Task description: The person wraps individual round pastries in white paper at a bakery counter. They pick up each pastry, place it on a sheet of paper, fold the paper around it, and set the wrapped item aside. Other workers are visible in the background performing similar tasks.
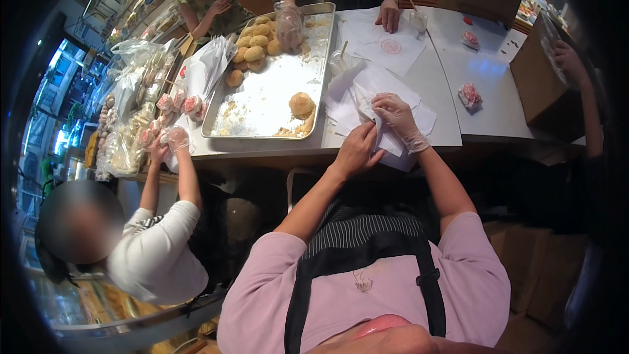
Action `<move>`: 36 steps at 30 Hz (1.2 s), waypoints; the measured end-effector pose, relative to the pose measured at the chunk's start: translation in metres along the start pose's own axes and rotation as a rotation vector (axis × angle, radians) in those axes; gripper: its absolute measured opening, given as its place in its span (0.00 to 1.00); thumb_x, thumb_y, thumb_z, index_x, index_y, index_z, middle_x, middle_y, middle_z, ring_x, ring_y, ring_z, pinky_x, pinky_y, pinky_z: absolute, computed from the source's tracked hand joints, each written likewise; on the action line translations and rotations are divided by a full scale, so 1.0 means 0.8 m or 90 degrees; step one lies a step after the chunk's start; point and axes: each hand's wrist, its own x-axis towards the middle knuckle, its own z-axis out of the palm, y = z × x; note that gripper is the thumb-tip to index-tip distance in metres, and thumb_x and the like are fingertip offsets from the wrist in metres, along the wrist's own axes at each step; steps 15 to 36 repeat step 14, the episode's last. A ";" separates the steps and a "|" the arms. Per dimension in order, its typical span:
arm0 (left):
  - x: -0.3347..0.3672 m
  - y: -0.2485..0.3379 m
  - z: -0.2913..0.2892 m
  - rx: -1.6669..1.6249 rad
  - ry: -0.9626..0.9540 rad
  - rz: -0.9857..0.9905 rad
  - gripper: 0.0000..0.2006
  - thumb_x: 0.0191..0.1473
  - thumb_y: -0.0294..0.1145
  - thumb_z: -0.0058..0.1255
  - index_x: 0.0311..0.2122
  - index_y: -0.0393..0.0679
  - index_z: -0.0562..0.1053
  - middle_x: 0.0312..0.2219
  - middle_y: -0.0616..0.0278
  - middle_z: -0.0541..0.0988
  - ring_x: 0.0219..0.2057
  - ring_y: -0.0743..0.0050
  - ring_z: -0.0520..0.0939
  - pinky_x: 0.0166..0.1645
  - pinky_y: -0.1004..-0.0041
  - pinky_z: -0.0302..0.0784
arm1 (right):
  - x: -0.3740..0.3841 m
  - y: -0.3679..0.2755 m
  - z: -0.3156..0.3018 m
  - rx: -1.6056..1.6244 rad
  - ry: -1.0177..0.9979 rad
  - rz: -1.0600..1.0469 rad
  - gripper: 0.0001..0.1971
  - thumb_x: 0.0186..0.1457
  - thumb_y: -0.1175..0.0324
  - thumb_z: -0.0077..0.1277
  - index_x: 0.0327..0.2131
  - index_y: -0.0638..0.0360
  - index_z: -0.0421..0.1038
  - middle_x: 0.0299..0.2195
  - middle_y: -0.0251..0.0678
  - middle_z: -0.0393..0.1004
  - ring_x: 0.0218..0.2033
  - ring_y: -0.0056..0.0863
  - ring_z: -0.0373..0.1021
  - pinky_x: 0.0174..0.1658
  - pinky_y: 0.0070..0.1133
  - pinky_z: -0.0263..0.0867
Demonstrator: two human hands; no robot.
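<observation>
My left hand (356,150) is bare, its fingers closed on the edge of a white paper wrapper (364,103). From the other side my right hand (397,120), in a clear plastic glove, pinches the same wrapper. Whatever lies inside its folds is hidden. Beneath it, loose white paper sheets (419,117) fan out over the table. Left of my hands stands a large metal tray (262,136) with crumbs on its bottom. One round golden bun (301,104) sits near its front right corner, and several more buns (257,41) are heaped at its far left.
Across the table, a person's gloved hand (288,25) reaches into the tray; their bare hand (388,14) rests on stamped paper. At left, a co-worker's hands (169,139) hold pink-and-white wrapped pieces (151,132). Cardboard boxes (547,78) stand at right, near pink-and-white pieces (470,96).
</observation>
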 end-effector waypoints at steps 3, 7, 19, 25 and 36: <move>0.009 -0.002 -0.001 -0.030 0.004 -0.032 0.16 0.48 0.25 0.51 0.44 0.33 0.71 0.42 0.44 0.74 0.44 0.45 0.75 0.49 0.61 0.72 | 0.001 0.005 0.001 -0.022 0.007 -0.014 0.04 0.48 0.74 0.57 0.30 0.62 0.76 0.36 0.37 0.76 0.45 0.30 0.70 0.49 0.24 0.66; 0.025 0.002 -0.009 -0.102 0.034 -0.085 0.11 0.49 0.19 0.47 0.39 0.38 0.75 0.34 0.51 0.78 0.36 0.50 0.79 0.41 0.64 0.75 | 0.000 0.005 0.001 -0.033 -0.001 -0.005 0.05 0.49 0.74 0.56 0.31 0.61 0.74 0.37 0.38 0.75 0.43 0.31 0.70 0.46 0.24 0.67; 0.038 -0.012 -0.017 -0.056 0.064 -0.080 0.09 0.52 0.22 0.48 0.39 0.43 0.76 0.39 0.51 0.77 0.35 0.55 0.81 0.37 0.65 0.76 | 0.001 0.006 -0.004 -0.024 -0.036 -0.012 0.05 0.50 0.74 0.56 0.32 0.61 0.74 0.39 0.38 0.75 0.44 0.30 0.70 0.47 0.24 0.67; 0.038 -0.012 -0.017 -0.056 0.064 -0.080 0.09 0.52 0.22 0.48 0.39 0.43 0.76 0.39 0.51 0.77 0.35 0.55 0.81 0.37 0.65 0.76 | 0.001 0.006 -0.004 -0.024 -0.036 -0.012 0.05 0.50 0.74 0.56 0.32 0.61 0.74 0.39 0.38 0.75 0.44 0.30 0.70 0.47 0.24 0.67; 0.038 -0.012 -0.017 -0.056 0.064 -0.080 0.09 0.52 0.22 0.48 0.39 0.43 0.76 0.39 0.51 0.77 0.35 0.55 0.81 0.37 0.65 0.76 | 0.001 0.006 -0.004 -0.024 -0.036 -0.012 0.05 0.50 0.74 0.56 0.32 0.61 0.74 0.39 0.38 0.75 0.44 0.30 0.70 0.47 0.24 0.67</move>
